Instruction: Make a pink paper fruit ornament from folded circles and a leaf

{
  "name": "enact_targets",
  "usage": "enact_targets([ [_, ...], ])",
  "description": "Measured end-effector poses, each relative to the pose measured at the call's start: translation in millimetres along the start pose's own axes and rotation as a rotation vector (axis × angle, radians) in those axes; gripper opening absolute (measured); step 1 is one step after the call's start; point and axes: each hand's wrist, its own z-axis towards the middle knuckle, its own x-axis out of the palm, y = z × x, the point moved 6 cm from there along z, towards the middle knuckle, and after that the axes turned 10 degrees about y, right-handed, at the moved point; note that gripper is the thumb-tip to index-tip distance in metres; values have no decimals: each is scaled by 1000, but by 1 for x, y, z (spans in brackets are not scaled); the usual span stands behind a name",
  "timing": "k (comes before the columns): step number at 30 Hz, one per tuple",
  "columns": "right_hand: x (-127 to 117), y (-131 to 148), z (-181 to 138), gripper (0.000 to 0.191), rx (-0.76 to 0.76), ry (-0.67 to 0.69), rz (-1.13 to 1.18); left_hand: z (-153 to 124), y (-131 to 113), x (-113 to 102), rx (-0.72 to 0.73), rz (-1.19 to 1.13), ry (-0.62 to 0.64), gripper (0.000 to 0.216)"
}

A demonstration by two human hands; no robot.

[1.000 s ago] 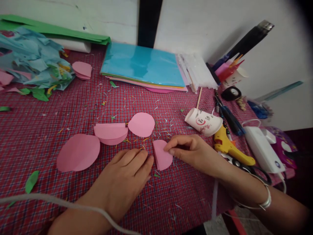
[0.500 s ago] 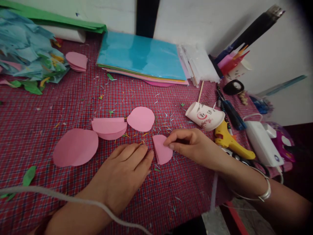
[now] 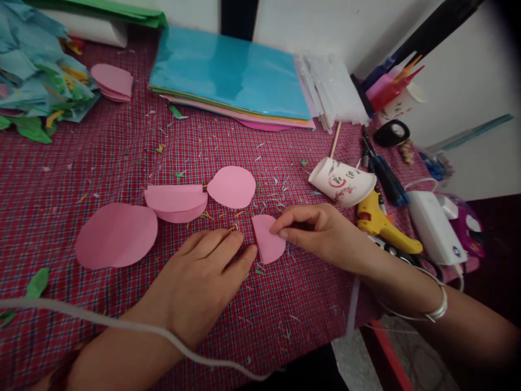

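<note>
The whole view has tipped since the earlier frame, so that everything on the cloth-covered desk (image 3: pixel 101 157) sits higher in sight; the two hands and the pink papers between them keep almost the same arrangement. The left hand (image 3: pixel 205 269) lies palm down on the checked cloth, fingers extended and nearly side by side, with nothing visible in its grasp. Its forefinger tip is just beside the straight edge of the folded pink paper (image 3: pixel 266 244), which lies on the desk between the two hands. The right hand (image 3: pixel 317 231) is mostly closed, forefinger and thumb bent together with their tips over that paper; whether they have hold of it I cannot tell. A bangle (image 3: pixel 439 308) circles the right wrist.

Beyond the left hand's fingers lie a small pink round (image 3: pixel 232 187) and a pink half-fold (image 3: pixel 177 203), and a large pink round (image 3: pixel 118 236) is to the left of that hand. A white cord (image 3: pixel 163 330) crosses in front of the left forearm. Just past the right hand, a paper cup (image 3: pixel 344 183) rests on its side, near a yellow glue gun (image 3: pixel 385 224). A blue-topped paper packet (image 3: pixel 232 70) lies toward the wall, among fine scattered clippings.
</note>
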Motion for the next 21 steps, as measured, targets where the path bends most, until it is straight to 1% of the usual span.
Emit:
enact_targets([
  [4,0,1,0,13,-3,-13,-13,0,0,2,3,2,16,33],
  [21,1,4,-1,16,8,-36,-76,-1,0,-1,-6,22,-9,34],
])
